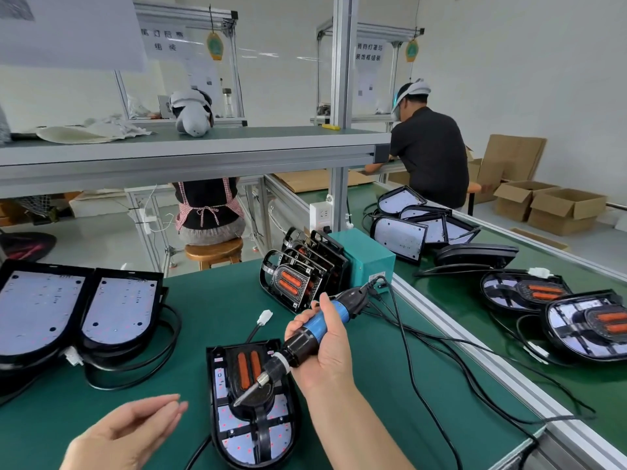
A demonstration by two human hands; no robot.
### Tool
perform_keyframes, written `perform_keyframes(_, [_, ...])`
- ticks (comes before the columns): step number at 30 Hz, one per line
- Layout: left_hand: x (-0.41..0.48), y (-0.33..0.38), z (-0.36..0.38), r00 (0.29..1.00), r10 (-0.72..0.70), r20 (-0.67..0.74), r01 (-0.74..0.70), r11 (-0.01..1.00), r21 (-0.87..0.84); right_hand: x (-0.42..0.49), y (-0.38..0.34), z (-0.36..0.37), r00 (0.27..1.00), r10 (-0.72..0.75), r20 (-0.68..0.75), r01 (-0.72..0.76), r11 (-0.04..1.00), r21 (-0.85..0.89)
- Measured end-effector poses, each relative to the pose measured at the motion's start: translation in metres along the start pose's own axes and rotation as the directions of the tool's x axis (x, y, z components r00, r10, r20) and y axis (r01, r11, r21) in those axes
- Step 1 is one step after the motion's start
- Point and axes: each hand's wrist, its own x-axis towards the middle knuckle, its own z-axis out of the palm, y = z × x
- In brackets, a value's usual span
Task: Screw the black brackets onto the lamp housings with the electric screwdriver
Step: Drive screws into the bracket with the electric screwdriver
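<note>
A lamp housing [234, 446] lies on the green mat right in front of me, with a black bracket [259, 422] carrying two orange strips laid over its white LED board. My right hand [325, 354] grips the blue and black electric screwdriver [315, 329], tilted down to the left, its bit tip over the bracket's round middle part. My left hand [129, 432] hovers left of the housing with fingers loosely extended, holding nothing that I can make out. Two bare housings [78, 310] without brackets lie at the left.
A row of spare black brackets [298, 276] leans against a teal power box [366, 256]. Screwdriver cables [441, 354] trail right across the mat. Finished lamps [576, 313] and more housings [414, 222] sit on the conveyor at right. Two people work at benches behind.
</note>
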Motion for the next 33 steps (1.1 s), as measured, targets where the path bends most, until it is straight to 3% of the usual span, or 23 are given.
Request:
perform_keyframes(7, [-0.014,0.001,0.023,0.969,-0.222,0.110,0.240,0.954,-0.182,-0.007,0.017,0.011,0.999,0.025,-0.022,-0.025,1.000,-0.013])
perform_keyframes(13, [-0.011,-0.008,0.039,0.975,-0.210,0.066,0.219,0.962,-0.163,-0.010,0.027,0.011,1.000,-0.011,-0.029,0.010,0.999,-0.032])
perform_keyframes(20, [-0.015,-0.014,0.037,0.968,-0.247,0.035,0.244,0.908,-0.340,-0.009,0.026,0.012,0.998,-0.045,-0.048,0.043,0.998,-0.050])
perform_keyframes(23, [-0.014,-0.016,0.037,0.979,-0.202,0.015,0.198,0.936,-0.290,-0.007,0.026,0.011,0.997,-0.056,-0.054,0.053,0.997,-0.058])
perform_keyframes(26, [-0.017,-0.016,0.044,0.997,-0.062,-0.048,0.059,0.996,-0.072,-0.007,0.028,0.009,0.996,-0.072,-0.056,0.067,0.993,-0.094])
perform_keyframes(29, [-0.026,-0.008,0.059,0.991,0.083,-0.104,-0.072,0.992,0.104,-0.007,0.031,0.007,0.993,-0.087,-0.079,0.076,0.988,-0.134])
perform_keyframes(31, [-0.023,-0.004,0.066,0.981,0.085,-0.173,-0.080,0.996,0.036,-0.006,0.033,0.006,0.989,-0.095,-0.112,0.077,0.985,-0.157])
perform_keyframes(32, [-0.019,-0.003,0.065,0.988,0.002,-0.156,-0.010,0.999,-0.052,-0.006,0.033,0.006,0.987,-0.096,-0.129,0.075,0.984,-0.163])
perform_keyframes(33, [-0.017,-0.003,0.060,0.993,-0.073,-0.094,0.071,0.997,-0.029,-0.007,0.033,0.005,0.985,-0.094,-0.142,0.070,0.984,-0.164])
